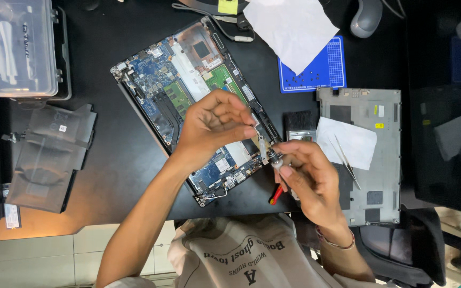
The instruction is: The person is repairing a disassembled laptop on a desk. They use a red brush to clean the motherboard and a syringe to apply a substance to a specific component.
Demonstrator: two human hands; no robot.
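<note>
Head view: over the opened laptop (188,90) on the black worktop (118,160), the left hand (212,125) pinches a small metal bracket (262,146); the right hand (308,178) is closed around a red-handled screwdriver (276,194) touching it.

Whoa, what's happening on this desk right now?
A person is working over an opened laptop with its circuit boards exposed on a black desk. Their left hand pinches a small silver metal bracket, while the right hand holds a red-handled screwdriver against it. The laptop's grey bottom cover lies to the right with metal tweezers on it, and a flat black battery pack sits to the left.
</note>
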